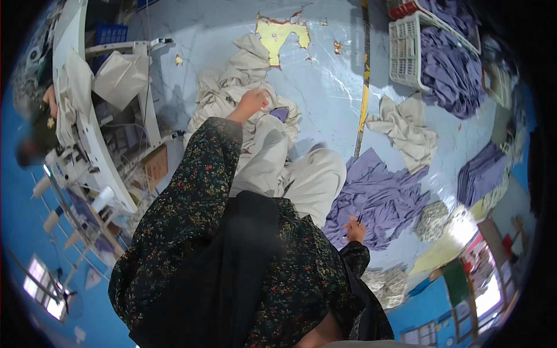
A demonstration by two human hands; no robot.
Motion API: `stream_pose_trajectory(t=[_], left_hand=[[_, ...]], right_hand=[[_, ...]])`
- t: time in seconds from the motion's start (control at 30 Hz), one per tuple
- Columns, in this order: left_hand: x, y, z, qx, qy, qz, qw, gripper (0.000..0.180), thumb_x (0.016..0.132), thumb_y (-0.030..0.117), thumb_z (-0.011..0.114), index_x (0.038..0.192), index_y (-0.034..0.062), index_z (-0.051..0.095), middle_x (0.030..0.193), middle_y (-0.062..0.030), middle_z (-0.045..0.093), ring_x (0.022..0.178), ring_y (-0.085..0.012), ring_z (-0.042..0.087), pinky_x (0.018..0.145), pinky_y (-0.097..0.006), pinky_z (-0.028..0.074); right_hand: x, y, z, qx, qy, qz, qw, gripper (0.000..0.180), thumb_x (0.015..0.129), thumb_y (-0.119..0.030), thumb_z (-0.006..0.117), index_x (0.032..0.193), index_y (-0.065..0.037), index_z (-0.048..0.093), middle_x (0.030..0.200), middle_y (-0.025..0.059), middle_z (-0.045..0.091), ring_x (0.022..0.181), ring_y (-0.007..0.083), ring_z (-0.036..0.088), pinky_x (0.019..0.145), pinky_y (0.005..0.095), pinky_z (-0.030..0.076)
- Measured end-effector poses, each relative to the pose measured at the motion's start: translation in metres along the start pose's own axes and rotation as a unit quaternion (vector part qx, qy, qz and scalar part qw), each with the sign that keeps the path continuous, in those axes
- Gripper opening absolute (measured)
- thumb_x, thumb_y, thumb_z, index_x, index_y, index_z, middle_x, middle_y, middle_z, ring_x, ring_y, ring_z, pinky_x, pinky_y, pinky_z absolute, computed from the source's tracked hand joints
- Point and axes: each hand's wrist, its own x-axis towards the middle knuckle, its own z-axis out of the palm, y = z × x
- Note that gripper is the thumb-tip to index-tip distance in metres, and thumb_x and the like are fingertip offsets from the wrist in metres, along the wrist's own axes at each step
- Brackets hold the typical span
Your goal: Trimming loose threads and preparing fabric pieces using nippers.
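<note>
My left hand point(253, 101) is stretched forward over a heap of cream cloth point(217, 87) on the floor. Its fingers look loosely bent and a little apart, with nothing visible in them; I cannot tell whether they touch the cloth. A small purple piece point(281, 113) lies on the cream heap beside that hand. Low at my right side, my right hand point(355, 231) is closed around a thin dark object point(360, 220), too small to name. Rumpled purple cloth point(383, 197) spreads over the floor right beside it.
At left stands a white-edged work table point(107, 145) with a sewing machine point(67, 165) and thread cones; another person's hand point(50, 101) is behind it. A white crate point(405, 52) of purple cloth stands far right. More cream cloth point(409, 130) and a folded purple stack point(480, 174) lie right.
</note>
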Motion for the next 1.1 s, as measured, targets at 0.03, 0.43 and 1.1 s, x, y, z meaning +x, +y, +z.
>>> stream_pose_trajectory(t=[0.03,0.43,1.1], left_hand=[[-0.002,-0.028,0.005,0.079,0.024,0.02,0.996,0.038,0.09,0.039,0.06,0.108,0.0071,0.07,0.112,-0.019,0.069,0.105,-0.0312,0.065,0.091,-0.045,0.051],[0.235,-0.182,-0.041,0.422,0.354,-0.146,0.822,0.075,0.085,0.059,0.063,0.139,0.0075,0.053,0.135,-0.0201,0.057,0.131,-0.0394,0.047,0.107,-0.05,0.038],[0.255,-0.515,0.104,0.268,0.332,-0.255,0.868,0.069,0.09,0.065,0.048,0.136,0.0153,0.058,0.137,-0.0175,0.056,0.131,-0.0332,0.051,0.102,-0.054,0.043]], right_hand=[[0.011,0.001,-0.013,-0.027,-0.008,-0.005,1.0,0.031,0.087,-0.025,0.067,0.108,-0.003,0.073,0.07,0.0103,0.071,0.066,0.0147,0.062,0.063,0.0306,0.047],[0.455,-0.356,0.122,-0.269,-0.021,-0.438,0.857,0.025,0.094,-0.022,0.063,0.094,0.002,0.07,0.077,0.0117,0.069,0.073,0.0183,0.066,0.069,0.034,0.05],[0.578,-0.428,0.68,-0.285,-0.319,-0.748,0.507,0.03,0.081,-0.02,0.068,0.106,-0.004,0.07,0.094,0.0191,0.071,0.084,0.0354,0.068,0.074,0.0442,0.053]])
